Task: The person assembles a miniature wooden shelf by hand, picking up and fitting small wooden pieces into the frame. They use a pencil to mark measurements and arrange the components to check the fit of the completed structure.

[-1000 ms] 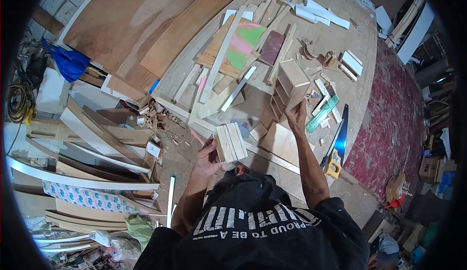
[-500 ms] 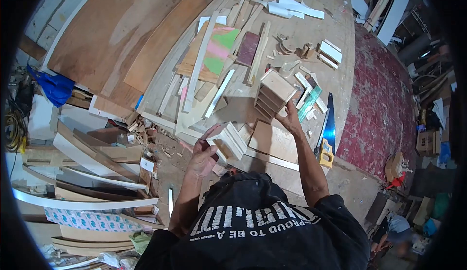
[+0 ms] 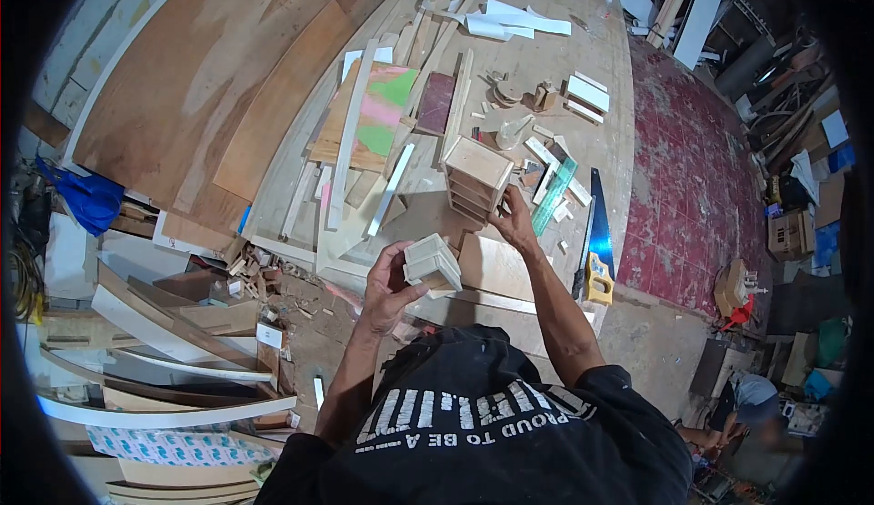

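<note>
My left hand (image 3: pixel 387 288) grips a small pale wooden box (image 3: pixel 431 263) and holds it up in front of my chest, above the bench's near edge. My right hand (image 3: pixel 513 217) reaches forward and holds the lower right corner of a small wooden cabinet with several open slots (image 3: pixel 473 177), which stands tilted on the bench. A flat plywood piece (image 3: pixel 493 268) lies between the two hands.
The workbench (image 3: pixel 546 50) carries wood strips, a green and pink painted board (image 3: pixel 378 109), a dark red panel (image 3: pixel 435 102), a green ruler (image 3: pixel 553 197) and a blue handsaw with yellow handle (image 3: pixel 594 250). Large plywood sheets (image 3: pixel 228 77) lean at left. Offcuts litter the floor.
My left hand has turned the small box and closed round it. My right hand has shifted the slotted cabinet, which now shows its slots, and the view has swung.
</note>
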`<state>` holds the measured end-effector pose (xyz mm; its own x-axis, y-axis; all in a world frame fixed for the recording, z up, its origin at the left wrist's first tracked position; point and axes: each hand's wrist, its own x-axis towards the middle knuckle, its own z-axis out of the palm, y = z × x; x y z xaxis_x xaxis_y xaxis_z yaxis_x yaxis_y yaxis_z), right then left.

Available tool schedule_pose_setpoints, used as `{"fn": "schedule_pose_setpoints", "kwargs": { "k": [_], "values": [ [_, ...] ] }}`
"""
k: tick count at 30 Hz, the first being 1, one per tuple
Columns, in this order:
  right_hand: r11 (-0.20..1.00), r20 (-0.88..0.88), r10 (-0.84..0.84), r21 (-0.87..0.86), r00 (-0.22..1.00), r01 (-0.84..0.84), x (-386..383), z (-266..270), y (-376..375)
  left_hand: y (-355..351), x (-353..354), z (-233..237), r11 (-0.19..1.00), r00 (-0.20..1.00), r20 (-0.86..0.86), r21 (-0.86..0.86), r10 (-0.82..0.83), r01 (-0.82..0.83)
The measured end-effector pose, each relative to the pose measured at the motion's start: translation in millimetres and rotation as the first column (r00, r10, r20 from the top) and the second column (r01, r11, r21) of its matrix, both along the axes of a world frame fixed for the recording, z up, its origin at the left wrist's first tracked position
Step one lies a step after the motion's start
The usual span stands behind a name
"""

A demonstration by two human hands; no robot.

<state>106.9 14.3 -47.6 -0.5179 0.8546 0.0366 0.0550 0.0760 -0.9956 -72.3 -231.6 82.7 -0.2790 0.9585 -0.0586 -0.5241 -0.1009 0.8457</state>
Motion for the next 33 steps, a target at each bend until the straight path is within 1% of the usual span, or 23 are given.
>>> {"fn": "schedule_pose_setpoints", "kwargs": {
  "k": [3,5,7,8,9,11,12,14,15,17,18,19,21,23,25,26,28,29,31,32,33],
  "values": [
    [0.999,0.031,0.045,-0.033,0.999,-0.044,-12,-5,8,-8,-7,-4,0.999,1.000,0.012,-0.028,0.019,-0.019],
    [0.998,0.011,0.064,-0.016,0.998,-0.064,-16,-15,16,-16,-10,-8,0.998,0.995,0.075,-0.029,0.063,-0.061],
    [0.994,0.007,0.106,-0.042,0.994,-0.106,-17,-12,24,-24,-14,-16,0.995,0.993,0.070,-0.045,0.094,-0.091],
    [0.990,-0.060,0.112,-0.075,0.992,-0.116,-15,-11,27,-29,-14,-20,0.992,0.991,0.067,-0.062,0.114,-0.110],
    [0.989,-0.013,0.147,-0.004,0.989,-0.147,-12,-5,31,-31,-14,-20,0.991,0.990,0.069,-0.067,0.119,-0.114],
    [0.979,0.061,0.127,-0.168,0.990,-0.115,-6,6,30,-33,-10,-20,0.987,0.979,0.157,-0.108,0.133,-0.117],
    [0.979,0.064,0.126,-0.167,0.990,-0.114,-5,1,34,-33,-9,-24,0.987,0.978,0.161,-0.107,0.132,-0.116],
    [0.975,0.210,0.207,0.035,0.955,-0.219,-1,-18,44,-33,-4,-37,0.983,0.962,0.236,-0.149,0.137,-0.104],
    [0.976,0.213,0.205,0.035,0.955,-0.217,0,-17,43,-31,-1,-40,0.984,0.962,0.239,-0.149,0.135,-0.101],
    [0.984,0.142,0.178,-0.043,0.974,-0.174,-3,-15,41,-26,4,-46,0.977,0.930,0.332,-0.188,0.158,-0.099],
    [0.984,0.127,0.175,-0.066,0.976,-0.168,-2,-19,42,-23,6,-46,0.980,0.928,0.341,-0.175,0.149,-0.093],
    [0.984,0.127,0.171,-0.063,0.977,-0.164,-1,-25,43,-20,8,-46,0.981,0.929,0.341,-0.172,0.144,-0.089],
    [0.985,0.186,0.165,0.023,0.969,-0.173,-2,-30,42,-16,11,-44,0.969,0.911,0.378,-0.232,0.167,-0.081],
    [0.985,0.162,0.173,0.000,0.971,-0.175,0,-29,40,-13,12,-47,0.968,0.902,0.402,-0.242,0.157,-0.060],
    [0.994,0.145,0.112,-0.022,0.983,-0.110,1,-24,34,-11,12,-53,0.966,0.893,0.425,-0.254,0.148,-0.039],
    [0.994,0.143,0.108,-0.022,0.984,-0.106,1,-22,28,-9,12,-58,0.965,0.897,0.420,-0.261,0.135,-0.023],
    [0.991,0.170,-0.074,0.119,0.983,0.054,8,-30,14,-5,11,-65,0.963,0.903,0.414,-0.271,0.118,-0.002],
    [0.991,0.170,-0.079,0.117,0.982,0.060,13,-34,5,-3,11,-69,0.957,0.916,0.384,-0.289,0.117,-0.002],
    [0.984,0.425,0.005,-0.162,0.905,0.070,27,-33,-20,5,14,-77,0.952,0.927,0.359,-0.305,0.107,0.008],
    [0.960,0.304,0.098,-0.279,0.948,-0.010,29,-18,-45,8,16,-82,0.956,0.933,0.340,-0.292,0.116,-0.012],
    [0.919,0.169,0.175,-0.381,0.970,-0.099,25,9,-75,12,19,-85,0.960,0.939,0.321,-0.280,0.122,-0.029]
  ]
}}
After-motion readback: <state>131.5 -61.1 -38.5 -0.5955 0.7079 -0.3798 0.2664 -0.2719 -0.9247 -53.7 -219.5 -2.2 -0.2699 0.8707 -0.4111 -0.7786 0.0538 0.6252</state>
